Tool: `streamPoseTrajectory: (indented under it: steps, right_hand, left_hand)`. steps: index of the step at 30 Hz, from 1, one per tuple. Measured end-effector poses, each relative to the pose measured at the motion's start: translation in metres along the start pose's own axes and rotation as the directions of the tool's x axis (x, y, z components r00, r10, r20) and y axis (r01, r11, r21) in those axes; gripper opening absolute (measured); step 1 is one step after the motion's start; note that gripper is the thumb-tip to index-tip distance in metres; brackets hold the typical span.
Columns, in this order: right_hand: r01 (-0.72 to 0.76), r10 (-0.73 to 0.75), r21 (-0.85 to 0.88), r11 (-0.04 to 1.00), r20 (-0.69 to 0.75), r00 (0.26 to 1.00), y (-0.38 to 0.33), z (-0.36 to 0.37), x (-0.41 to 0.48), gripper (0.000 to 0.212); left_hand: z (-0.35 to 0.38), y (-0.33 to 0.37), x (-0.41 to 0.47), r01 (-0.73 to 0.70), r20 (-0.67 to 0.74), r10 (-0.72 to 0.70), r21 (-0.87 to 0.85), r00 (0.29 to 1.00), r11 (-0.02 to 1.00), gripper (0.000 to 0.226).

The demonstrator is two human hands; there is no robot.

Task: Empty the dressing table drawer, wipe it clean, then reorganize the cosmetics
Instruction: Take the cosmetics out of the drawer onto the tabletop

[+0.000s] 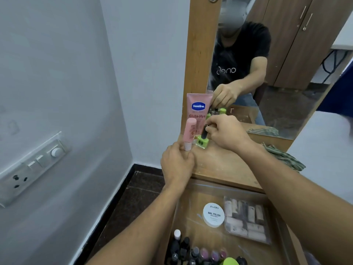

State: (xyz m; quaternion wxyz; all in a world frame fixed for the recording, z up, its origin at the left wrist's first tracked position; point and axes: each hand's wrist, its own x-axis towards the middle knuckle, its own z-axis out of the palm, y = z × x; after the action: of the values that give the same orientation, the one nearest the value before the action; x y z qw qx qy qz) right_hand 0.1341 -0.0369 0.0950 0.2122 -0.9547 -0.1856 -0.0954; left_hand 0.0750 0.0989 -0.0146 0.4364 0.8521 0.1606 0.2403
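Left hand (177,163): its fingers are curled round the low end of a small pink tube (189,131), which is held upright over the left side of the table top (225,167).
Right hand (223,134): the black cap (204,133) of a green nail polish bottle (202,142) is pinched by its fingertips.
Green bottle: it is stood on the table top, just beside the pink tube.
Big pink tube (198,109): it is stood up behind the green bottle, against the wood frame of the mirror (286,73).
Cloth (282,155): a green striped one is left on the right side of the table top.
Drawer (191,203): it is pulled open below the table top.
Inside the drawer: a round white tin (213,217) is laid beside a clear pack (246,220), and a row of small bottles (191,249) is lined up at the near end.
Wall: a switch board (34,165) is fixed on the left.
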Motion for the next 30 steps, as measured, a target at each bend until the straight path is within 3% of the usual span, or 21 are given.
streamPoseTrajectory:
  steps: [15,21,23,26,30]
  right_hand:
    - [0.000,0.001,-0.023,1.000,0.072,0.997,0.002,0.021,0.001,0.024]
    - [0.077,-0.077,-0.006,0.997,-0.079,0.994,0.006,-0.001,-0.066,0.033]
    - [0.171,-0.170,-0.009,0.985,0.093,0.981,0.012,-0.009,-0.114,0.029]
    - [0.224,-0.180,-0.045,0.974,0.456,0.871,0.020,-0.012,-0.184,0.033]
    - [0.221,-0.123,-0.114,0.969,0.553,0.824,0.026,-0.002,-0.236,0.047]
  left_hand:
    - [0.003,-0.009,0.002,-0.035,-0.012,0.036,0.036,0.999,0.999,0.042]
    - [-0.002,-0.008,0.002,-0.024,0.051,0.022,0.038,0.998,0.999,0.048]
    - [-0.004,-0.008,0.000,-0.018,0.075,0.016,0.021,0.997,1.000,0.048]
    - [-0.009,-0.007,-0.002,0.002,0.102,0.000,-0.024,0.995,1.000,0.048]
    - [-0.014,-0.004,-0.004,0.026,0.116,-0.019,-0.058,0.993,0.998,0.047]
